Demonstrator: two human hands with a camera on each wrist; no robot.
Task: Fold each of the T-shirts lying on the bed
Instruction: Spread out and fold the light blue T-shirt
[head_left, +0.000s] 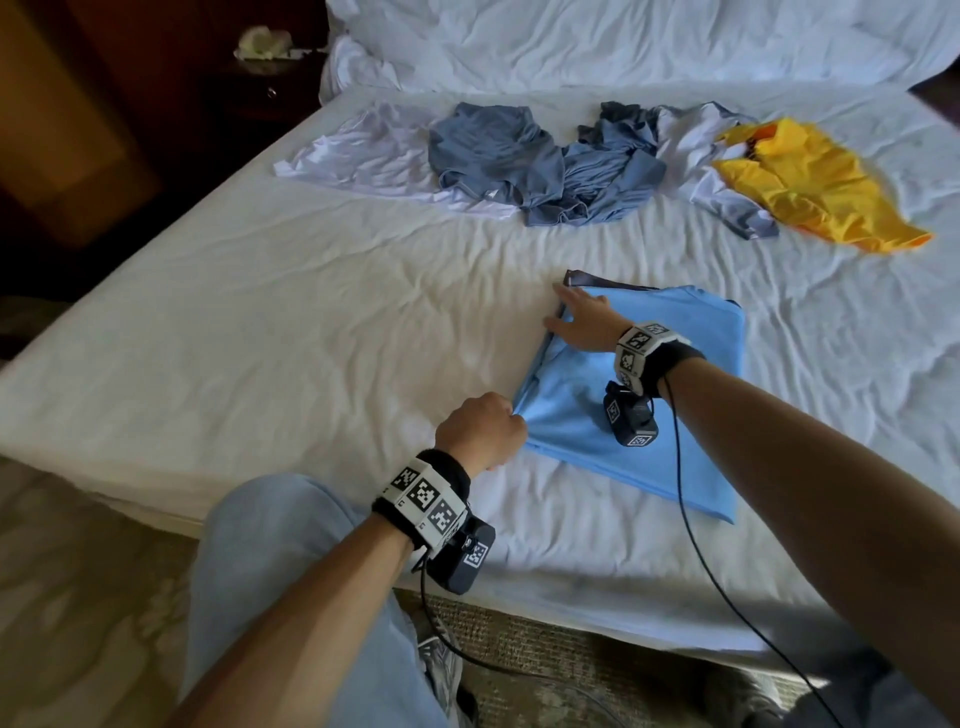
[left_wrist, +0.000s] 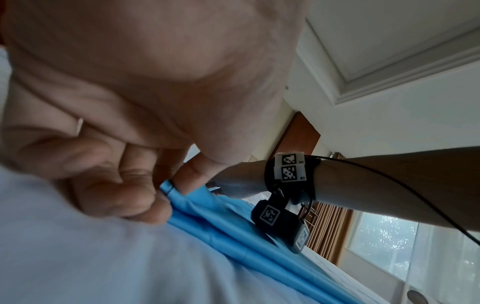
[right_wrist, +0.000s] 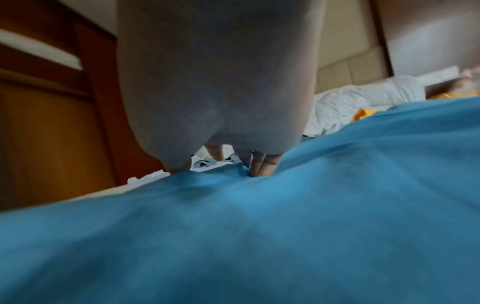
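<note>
A light blue T-shirt (head_left: 670, 395) lies partly folded on the white bed (head_left: 311, 338), near its front edge. My left hand (head_left: 480, 428) pinches the shirt's near-left corner; the left wrist view shows the thumb and fingers (left_wrist: 145, 205) curled on the blue fabric (left_wrist: 233, 242). My right hand (head_left: 579, 322) lies flat with spread fingers on the shirt's far-left edge, pressing it down; the right wrist view shows fingertips (right_wrist: 262, 166) on the blue cloth (right_wrist: 259, 236). Further back lie a white shirt (head_left: 363, 150), two grey-blue shirts (head_left: 498, 150), a white-and-grey one (head_left: 711, 171) and a yellow one (head_left: 815, 187).
White pillows and rumpled bedding (head_left: 623, 41) are at the head of the bed. A dark nightstand (head_left: 249, 93) stands at the far left. My leg in light jeans (head_left: 270, 571) is beside the bed's front edge, on the carpet (head_left: 78, 597).
</note>
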